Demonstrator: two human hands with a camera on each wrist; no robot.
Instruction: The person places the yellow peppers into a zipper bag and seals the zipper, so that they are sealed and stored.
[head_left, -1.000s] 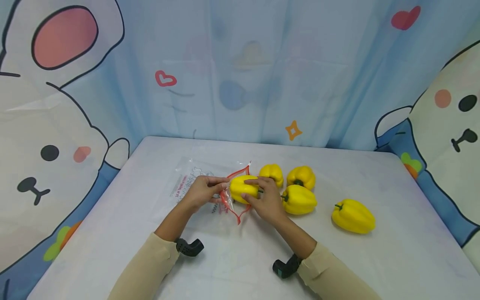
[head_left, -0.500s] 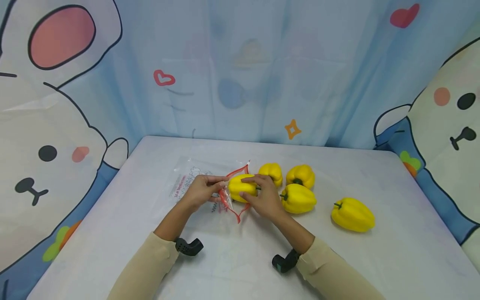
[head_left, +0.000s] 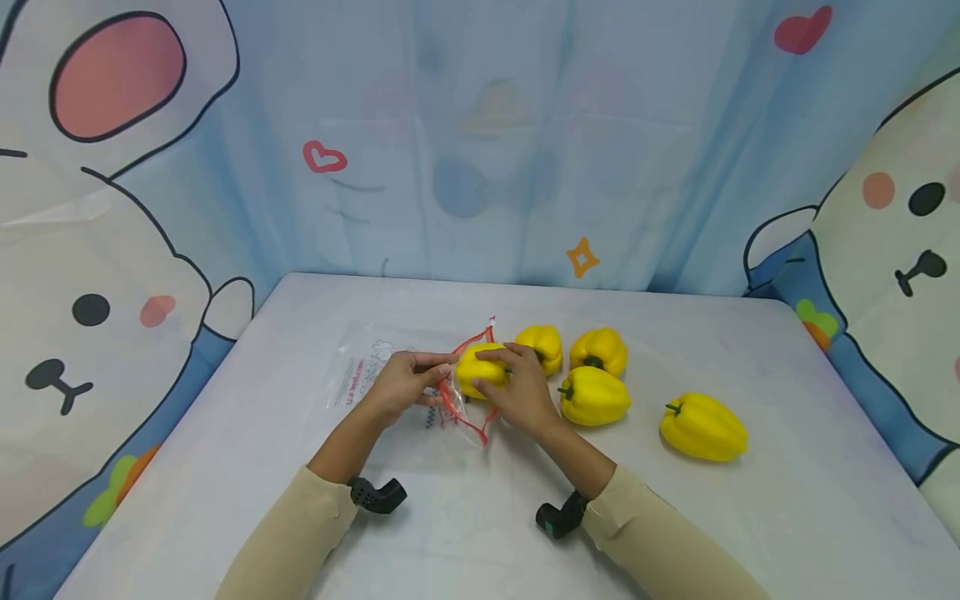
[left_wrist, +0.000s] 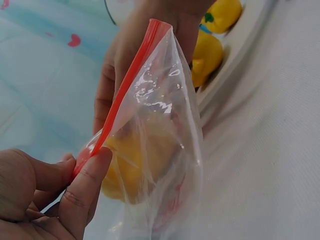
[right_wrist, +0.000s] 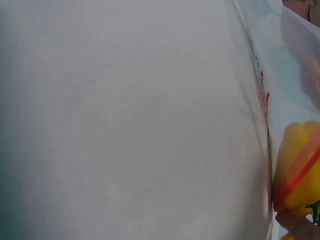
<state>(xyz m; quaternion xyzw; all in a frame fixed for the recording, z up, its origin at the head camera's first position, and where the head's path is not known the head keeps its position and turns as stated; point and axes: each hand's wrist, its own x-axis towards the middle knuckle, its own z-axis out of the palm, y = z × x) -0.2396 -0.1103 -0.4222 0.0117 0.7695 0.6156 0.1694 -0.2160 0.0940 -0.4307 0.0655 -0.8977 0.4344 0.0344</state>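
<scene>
My left hand (head_left: 408, 383) pinches the red zip edge of a clear zip bag (head_left: 358, 375) lying on the table. The bag's mouth gapes toward the right. Inside that mouth, a yellow bell pepper (head_left: 474, 368) is held in my right hand (head_left: 525, 390), thumb and fingers on either side of it. Through the plastic in the left wrist view, the pepper (left_wrist: 132, 162) shows behind the film, with the red zip strip (left_wrist: 125, 82) running up from my left fingertips. The right wrist view catches the pepper (right_wrist: 295, 165) at its edge, a red strip crossing it.
Three more yellow peppers sit close together right of the bag: one at the back (head_left: 542, 343), one beside it (head_left: 600, 350), one in front (head_left: 595, 397). Another pepper (head_left: 703, 427) lies apart, farther right. A patterned curtain (head_left: 480, 150) hangs behind the white table (head_left: 465, 533).
My right hand has moved slightly left, taking the pepper farther into the bag's mouth. My left hand keeps its pinch on the zip edge. The other peppers lie as before.
</scene>
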